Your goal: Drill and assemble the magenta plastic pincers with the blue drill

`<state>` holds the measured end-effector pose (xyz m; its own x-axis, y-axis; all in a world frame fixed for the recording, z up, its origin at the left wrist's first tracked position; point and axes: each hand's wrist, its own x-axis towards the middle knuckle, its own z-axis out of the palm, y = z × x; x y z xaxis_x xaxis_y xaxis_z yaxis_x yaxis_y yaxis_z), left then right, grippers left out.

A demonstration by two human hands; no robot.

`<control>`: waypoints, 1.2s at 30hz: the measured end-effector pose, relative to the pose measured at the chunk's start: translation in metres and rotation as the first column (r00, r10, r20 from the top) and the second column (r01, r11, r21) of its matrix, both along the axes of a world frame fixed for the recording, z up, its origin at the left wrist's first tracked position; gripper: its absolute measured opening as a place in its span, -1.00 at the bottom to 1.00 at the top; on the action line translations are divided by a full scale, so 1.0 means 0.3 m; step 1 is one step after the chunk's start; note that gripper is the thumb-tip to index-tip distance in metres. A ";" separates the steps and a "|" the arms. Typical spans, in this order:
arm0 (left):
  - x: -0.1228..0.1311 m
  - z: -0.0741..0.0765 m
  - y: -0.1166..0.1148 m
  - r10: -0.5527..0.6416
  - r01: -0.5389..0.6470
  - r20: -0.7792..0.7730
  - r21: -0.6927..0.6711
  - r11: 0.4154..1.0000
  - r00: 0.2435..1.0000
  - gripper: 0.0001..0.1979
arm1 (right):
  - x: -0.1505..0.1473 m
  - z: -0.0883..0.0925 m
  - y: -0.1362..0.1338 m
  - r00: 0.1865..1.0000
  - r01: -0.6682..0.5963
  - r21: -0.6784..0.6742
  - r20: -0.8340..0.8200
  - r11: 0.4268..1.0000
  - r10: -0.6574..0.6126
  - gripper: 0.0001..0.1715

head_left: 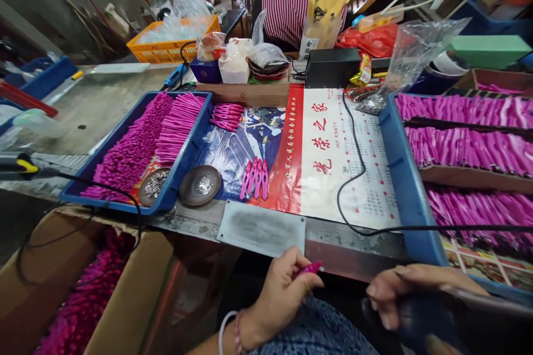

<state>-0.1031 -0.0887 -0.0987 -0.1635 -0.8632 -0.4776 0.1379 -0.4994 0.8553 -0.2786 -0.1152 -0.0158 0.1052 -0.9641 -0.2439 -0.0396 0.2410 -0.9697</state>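
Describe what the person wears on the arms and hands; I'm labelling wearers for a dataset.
Both hands are bare, with no gloves or visible sleeves. The left hand has two bracelets at the wrist: a thin white band and a pink beaded one. The right hand shows no jewellery.

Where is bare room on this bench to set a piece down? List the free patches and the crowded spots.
Free: the grey plate at the near edge, and the calendar between the four pink pieces and the right tray, though a black cable loops across it. Crowded: the left tray, the dish beside it, and the bench's far edge.
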 end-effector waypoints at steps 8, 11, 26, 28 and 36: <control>-0.044 -0.073 0.073 -0.066 0.088 -0.186 0.117 0.989 0.980 -0.60 | -0.107 -0.132 0.022 0.988 -0.073 -0.268 -0.149 0.961 0.033 -0.73; -0.074 -0.092 0.090 -0.038 0.090 -0.257 0.192 0.977 0.966 -0.53 | -0.129 -0.171 0.030 0.958 -0.197 -0.301 -0.262 0.933 0.117 -0.76; -0.152 -0.129 0.080 0.204 -0.089 -0.297 0.358 0.929 0.933 -0.37 | -0.111 -0.273 0.029 0.972 -0.194 -0.043 -0.141 0.980 0.186 -0.61; -0.160 -0.143 0.078 0.242 -0.120 -0.298 0.374 0.920 0.923 -0.34 | -0.105 -0.280 0.019 0.977 -0.171 -0.032 -0.136 0.985 0.166 -0.62; -0.180 -0.145 0.070 0.276 -0.135 -0.282 0.432 0.892 0.919 -0.35 | -0.073 -0.281 -0.009 0.962 -0.217 0.074 -0.152 0.973 0.226 -0.55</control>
